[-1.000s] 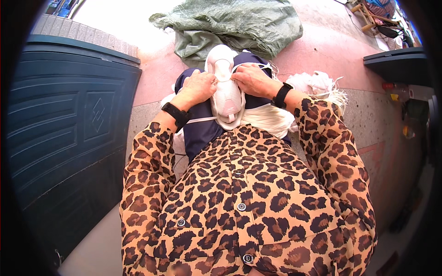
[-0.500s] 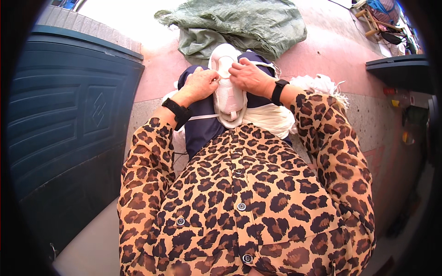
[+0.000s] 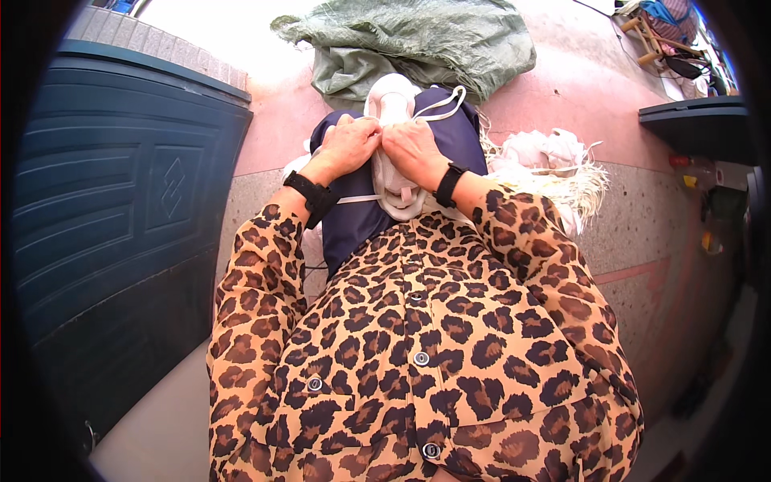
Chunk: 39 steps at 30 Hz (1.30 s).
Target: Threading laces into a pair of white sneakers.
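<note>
A white shoe [image 3: 389,178] lies on my lap, with its toe pointing away from me and its heel loop close to my shirt. My left hand [image 3: 351,145] is closed at the left side of the shoe's lace opening, its fingertips pinched. Right against it, my right hand [image 3: 414,149] is closed over the upper part of the opening. A white shoelace [image 3: 454,103] loops out from beside my right hand over my dark trousers. Another lace strand [image 3: 360,198] runs out to the left near the heel. What lies inside the fingertips is mostly hidden.
Beyond my knees lies a crumpled green woven sheet [image 3: 434,48]. White laces and cloth-like bundles with frayed ends [image 3: 554,161] sit at my right. A dark blue panelled door [image 3: 136,185] stands at the left, and a dark ledge [image 3: 695,120] juts in at the right.
My right hand has moved left and nearer, over the shoe, to meet my left hand. A lace loop now shows at the upper right, and the cream bundle on my right thigh has shifted right.
</note>
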Motion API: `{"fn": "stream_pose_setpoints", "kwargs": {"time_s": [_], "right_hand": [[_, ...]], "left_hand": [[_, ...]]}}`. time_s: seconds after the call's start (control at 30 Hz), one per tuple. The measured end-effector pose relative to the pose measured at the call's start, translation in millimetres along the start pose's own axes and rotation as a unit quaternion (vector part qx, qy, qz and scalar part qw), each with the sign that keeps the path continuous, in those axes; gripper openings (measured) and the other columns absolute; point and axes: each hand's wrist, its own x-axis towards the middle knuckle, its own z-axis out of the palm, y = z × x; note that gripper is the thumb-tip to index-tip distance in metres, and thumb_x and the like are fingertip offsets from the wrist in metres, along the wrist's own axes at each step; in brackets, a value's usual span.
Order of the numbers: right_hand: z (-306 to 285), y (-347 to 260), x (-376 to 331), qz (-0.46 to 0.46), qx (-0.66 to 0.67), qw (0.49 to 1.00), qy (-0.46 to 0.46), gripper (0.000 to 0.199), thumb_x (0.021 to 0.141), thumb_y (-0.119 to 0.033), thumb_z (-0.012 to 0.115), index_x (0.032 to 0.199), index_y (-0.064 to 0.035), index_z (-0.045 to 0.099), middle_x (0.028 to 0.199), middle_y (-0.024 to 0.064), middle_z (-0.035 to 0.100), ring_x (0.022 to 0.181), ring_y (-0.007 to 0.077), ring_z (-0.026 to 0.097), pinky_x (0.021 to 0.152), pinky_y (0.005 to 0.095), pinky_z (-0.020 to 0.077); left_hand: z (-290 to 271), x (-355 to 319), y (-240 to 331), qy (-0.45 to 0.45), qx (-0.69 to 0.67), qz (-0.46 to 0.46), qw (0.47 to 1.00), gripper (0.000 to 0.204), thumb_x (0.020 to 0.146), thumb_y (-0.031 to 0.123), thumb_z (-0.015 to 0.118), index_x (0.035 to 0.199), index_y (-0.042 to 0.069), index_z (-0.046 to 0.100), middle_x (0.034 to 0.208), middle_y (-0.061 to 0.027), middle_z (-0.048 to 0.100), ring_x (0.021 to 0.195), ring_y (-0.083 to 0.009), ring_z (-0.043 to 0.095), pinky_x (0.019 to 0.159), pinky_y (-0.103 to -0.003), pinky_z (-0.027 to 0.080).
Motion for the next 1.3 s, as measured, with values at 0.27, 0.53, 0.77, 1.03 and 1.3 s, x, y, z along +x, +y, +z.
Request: {"fn": "stream_pose_setpoints", "kwargs": {"time_s": [0.27,0.53,0.77,1.03,1.3], "right_hand": [[-52,19,-44,-0.071,0.167,0.983,-0.030,0.012,0.078,-0.016,0.050,0.071,-0.0061,0.052,0.063,0.0108,0.056,0.059,0.0266,0.056,0.063,0.0400,0.0358],[-52,30,-52,0.176,0.513,0.840,-0.009,0.019,0.087,-0.018,0.047,0.083,-0.0005,0.054,0.075,0.0099,0.058,0.067,0.0215,0.056,0.066,0.0287,0.0420],[-53,36,-51,0.212,0.767,0.604,0.037,0.023,0.088,-0.018,0.052,0.100,0.0001,0.060,0.090,0.0010,0.059,0.082,0.0058,0.051,0.075,0.0211,0.0408],[-59,12,-41,0.214,0.768,0.603,0.030,0.028,0.087,-0.017,0.053,0.106,0.0029,0.058,0.094,0.0032,0.060,0.084,0.0056,0.051,0.075,0.0190,0.0416],[-55,12,-43,0.183,0.695,0.688,0.099,0.023,0.088,-0.015,0.051,0.099,0.0031,0.060,0.090,0.0037,0.061,0.080,0.0063,0.052,0.071,0.0201,0.0429]], "left_hand": [[-9,-32,36,0.197,-0.066,0.144,0.967,0.021,0.072,0.008,0.060,0.093,0.006,0.061,0.100,-0.0091,0.058,0.095,-0.0284,0.049,0.084,-0.038,0.039],[-5,-11,60,0.186,-0.143,0.135,0.963,0.008,0.070,0.008,0.065,0.075,0.003,0.062,0.070,-0.0105,0.059,0.070,-0.0237,0.054,0.064,-0.032,0.044],[-31,-30,109,0.118,-0.426,-0.049,0.896,0.014,0.079,0.012,0.060,0.078,-0.002,0.064,0.065,-0.0022,0.058,0.060,-0.0070,0.052,0.055,-0.021,0.041],[-20,-33,90,0.171,-0.379,-0.077,0.906,0.018,0.080,0.015,0.060,0.082,-0.003,0.064,0.059,-0.0071,0.060,0.052,-0.0068,0.052,0.049,-0.024,0.041],[-8,-22,48,0.182,-0.262,0.023,0.947,0.017,0.079,0.010,0.054,0.085,-0.003,0.063,0.072,-0.0179,0.062,0.063,-0.0239,0.061,0.055,-0.030,0.045]]}}
